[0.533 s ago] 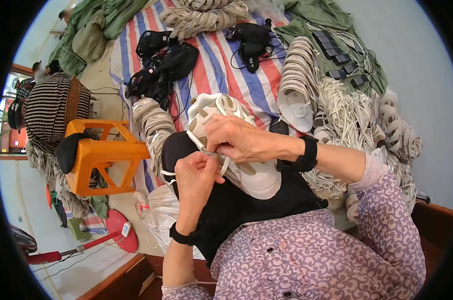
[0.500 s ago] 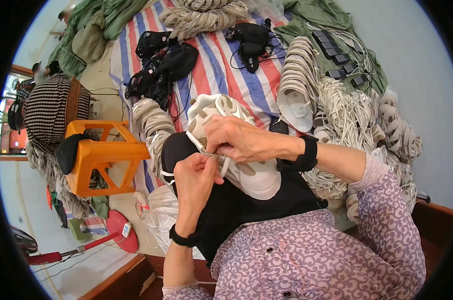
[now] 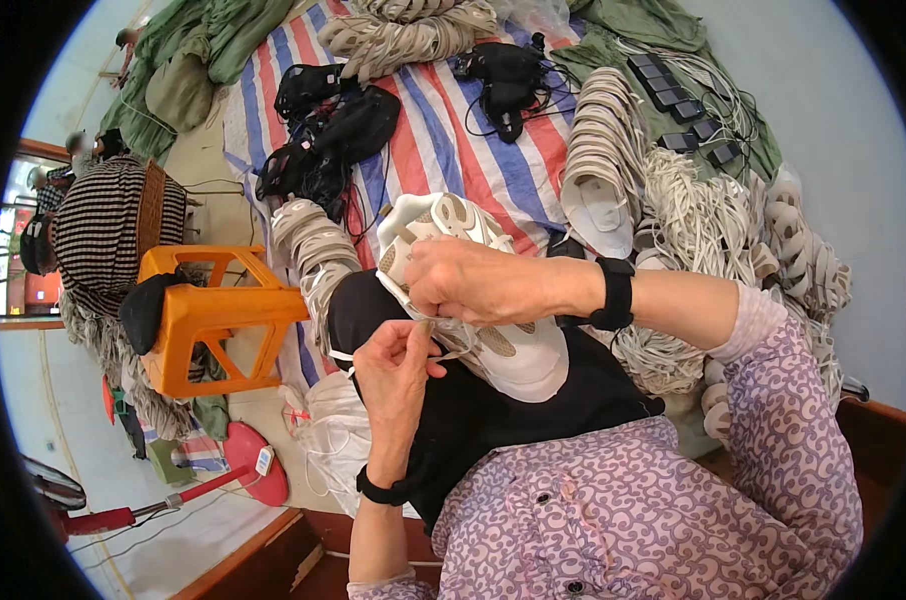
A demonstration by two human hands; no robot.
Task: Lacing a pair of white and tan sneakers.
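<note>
White sneaker (image 3: 503, 345): on the black-aproned lap, toe toward the striped tarp (image 3: 453, 150).
Change: hardly any; both hands stay put.
Right hand (image 3: 473, 282): fingers closed over the shoe's upper.
Left hand (image 3: 398, 372): fingertips pinched on a white lace (image 3: 345, 354) just below.
Hidden: eyelets, under the right hand.

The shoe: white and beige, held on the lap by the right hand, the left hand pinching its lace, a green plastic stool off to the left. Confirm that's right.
One detail is off: the plastic stool is orange, not green, as the head view shows. The white and beige shoe does lie on the lap under the right hand, with the left hand pinching its lace.
</note>
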